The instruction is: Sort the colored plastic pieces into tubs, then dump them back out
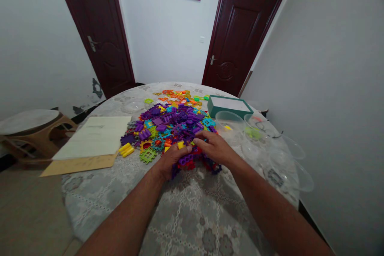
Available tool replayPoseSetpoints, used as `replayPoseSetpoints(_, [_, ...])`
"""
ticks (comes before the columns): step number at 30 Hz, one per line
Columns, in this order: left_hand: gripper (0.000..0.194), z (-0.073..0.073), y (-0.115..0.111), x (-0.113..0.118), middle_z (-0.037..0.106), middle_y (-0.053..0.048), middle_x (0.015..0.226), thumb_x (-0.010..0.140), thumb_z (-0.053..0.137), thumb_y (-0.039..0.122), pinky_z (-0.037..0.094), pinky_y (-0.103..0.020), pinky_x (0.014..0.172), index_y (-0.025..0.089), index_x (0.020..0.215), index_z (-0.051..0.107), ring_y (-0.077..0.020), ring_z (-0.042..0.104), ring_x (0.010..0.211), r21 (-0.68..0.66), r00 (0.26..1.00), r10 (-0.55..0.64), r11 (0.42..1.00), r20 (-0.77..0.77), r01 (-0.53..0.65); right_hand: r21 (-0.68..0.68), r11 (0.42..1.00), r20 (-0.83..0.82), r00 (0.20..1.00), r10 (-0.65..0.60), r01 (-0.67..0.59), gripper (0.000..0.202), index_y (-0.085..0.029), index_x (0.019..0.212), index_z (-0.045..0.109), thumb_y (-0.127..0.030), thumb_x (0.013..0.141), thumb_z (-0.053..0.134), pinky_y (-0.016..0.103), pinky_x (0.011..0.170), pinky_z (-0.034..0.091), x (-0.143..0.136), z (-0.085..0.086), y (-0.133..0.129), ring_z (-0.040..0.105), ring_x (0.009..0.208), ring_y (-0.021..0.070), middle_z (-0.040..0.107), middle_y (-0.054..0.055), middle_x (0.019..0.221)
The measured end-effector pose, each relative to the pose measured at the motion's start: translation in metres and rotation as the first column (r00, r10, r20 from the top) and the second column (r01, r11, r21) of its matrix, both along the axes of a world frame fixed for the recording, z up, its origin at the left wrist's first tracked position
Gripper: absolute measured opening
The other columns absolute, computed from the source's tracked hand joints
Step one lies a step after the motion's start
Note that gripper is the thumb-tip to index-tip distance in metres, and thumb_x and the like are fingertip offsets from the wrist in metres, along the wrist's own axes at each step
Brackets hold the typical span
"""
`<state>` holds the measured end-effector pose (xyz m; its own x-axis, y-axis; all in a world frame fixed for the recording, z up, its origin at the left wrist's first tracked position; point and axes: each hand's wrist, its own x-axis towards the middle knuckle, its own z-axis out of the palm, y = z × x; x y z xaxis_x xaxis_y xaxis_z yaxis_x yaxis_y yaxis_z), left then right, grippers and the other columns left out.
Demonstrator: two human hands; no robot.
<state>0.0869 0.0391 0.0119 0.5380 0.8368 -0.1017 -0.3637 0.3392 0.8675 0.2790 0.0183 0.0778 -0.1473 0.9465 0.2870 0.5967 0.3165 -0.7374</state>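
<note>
At the near edge of a mixed pile of plastic building blocks (177, 118), both my hands are at a purple and red interlocking block assembly (187, 162). My left hand (171, 161) grips its left side, thumb on top and the other fingers mostly hidden. A yellow block (180, 144) shows just beyond that thumb. My right hand (215, 147) is bent over the right side of the assembly, its fingers curled toward the left thumb; what lies under the fingertips is partly hidden. Left of the hands are a lime-green lattice block (148, 155) and yellow tube blocks (126, 150).
Pale paper sheets (93, 136) lie at the table's left. On the right are a green-edged box (229, 106) and several clear plastic bowls (229, 122). Orange pieces (174, 97) are scattered at the back. A stool (33, 124) stands left of the lace-covered table (186, 216).
</note>
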Motion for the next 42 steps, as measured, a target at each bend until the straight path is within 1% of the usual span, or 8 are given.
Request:
replayPoseSetpoints(4, [0.041,-0.001,0.002,0.000,0.080,-0.010,0.096,0.079,0.090,0.042,0.058,-0.034,0.082,0.015,0.107,0.075,-0.0225,0.075,0.081,-0.013,1.000,-0.012,1.000,0.028,0.012,-0.082,0.996,-0.030,0.999,-0.026,0.023,0.031,-0.023,0.070,0.065,-0.039,0.096,0.061,0.026,0.057,0.043,-0.005,-0.012,0.005,0.058,0.062,0.0163,0.063,-0.002,0.063])
replayPoseSetpoints(9, [0.036,0.001,0.003,0.000,0.073,-0.003,0.076,0.076,0.091,0.044,0.051,-0.026,0.066,0.016,0.089,0.073,-0.0141,0.065,0.063,-0.025,0.999,0.033,0.999,0.005,-0.033,-0.269,0.957,-0.184,0.969,-0.164,0.111,0.030,-0.025,0.080,0.064,-0.048,0.098,0.057,0.027,0.047,0.041,0.002,-0.018,0.007,0.056,0.049,0.0165,0.062,-0.003,0.058])
replayPoseSetpoints(18, [0.034,0.004,0.003,-0.001,0.068,0.001,0.072,0.077,0.089,0.042,0.045,-0.022,0.051,0.017,0.090,0.071,-0.0099,0.057,0.052,-0.016,0.997,0.073,0.997,-0.014,-0.073,-0.058,0.981,0.218,0.961,-0.170,0.187,0.023,-0.022,0.072,0.070,-0.035,0.091,0.068,0.024,0.049,0.037,0.082,0.031,0.045,0.057,0.048,0.0131,0.066,0.000,0.059])
replayPoseSetpoints(23, [0.036,-0.003,0.009,-0.002,0.067,0.002,0.068,0.079,0.086,0.044,0.041,-0.021,0.044,0.019,0.101,0.071,-0.0098,0.055,0.047,-0.016,0.999,0.044,0.999,-0.022,-0.044,0.029,0.832,0.184,0.815,-0.549,0.554,0.021,-0.012,0.102,0.078,-0.025,0.091,0.066,0.027,0.055,0.046,0.140,0.048,0.104,0.062,0.051,0.0150,0.075,0.007,0.071])
replayPoseSetpoints(28, [0.040,-0.004,0.012,-0.004,0.065,0.003,0.068,0.080,0.085,0.043,0.043,-0.021,0.043,0.021,0.109,0.070,-0.0095,0.053,0.045,-0.014,0.999,0.048,0.999,-0.019,-0.048,0.069,0.795,0.122,0.786,-0.606,0.602,0.049,-0.008,0.141,0.064,-0.019,0.095,0.056,0.028,0.063,0.053,0.155,0.050,0.115,0.070,0.065,0.0158,0.080,0.016,0.105])
replayPoseSetpoints(31, [0.040,-0.002,0.010,-0.004,0.066,0.003,0.071,0.081,0.085,0.042,0.043,-0.020,0.043,0.020,0.111,0.068,-0.0093,0.054,0.046,-0.017,0.999,0.040,0.999,-0.003,-0.040,-0.001,0.870,0.135,0.862,-0.489,0.494,0.035,-0.013,0.126,0.073,-0.022,0.095,0.059,0.025,0.061,0.052,0.135,0.041,0.095,0.071,0.068,0.0155,0.080,0.011,0.101])
replayPoseSetpoints(35, [0.037,-0.001,0.007,-0.004,0.061,0.005,0.069,0.080,0.086,0.038,0.041,-0.019,0.043,0.020,0.104,0.065,-0.0077,0.051,0.045,-0.039,0.998,-0.001,0.999,0.066,0.004,-0.151,0.986,0.101,0.993,-0.062,0.077,0.025,-0.020,0.116,0.077,-0.025,0.096,0.064,0.026,0.063,0.055,0.081,0.023,0.051,0.073,0.075,0.0168,0.080,0.007,0.102])
replayPoseSetpoints(42, [0.036,-0.001,0.007,-0.005,0.063,0.003,0.074,0.079,0.088,0.036,0.049,-0.019,0.049,0.019,0.101,0.063,-0.0095,0.059,0.054,-0.050,0.996,-0.060,0.997,0.064,0.064,0.034,0.971,0.236,0.946,0.224,-0.238,0.026,-0.023,0.109,0.077,-0.009,0.093,0.063,0.034,0.091,0.053,0.009,0.001,0.002,0.072,0.098,0.0188,0.079,0.004,0.108])
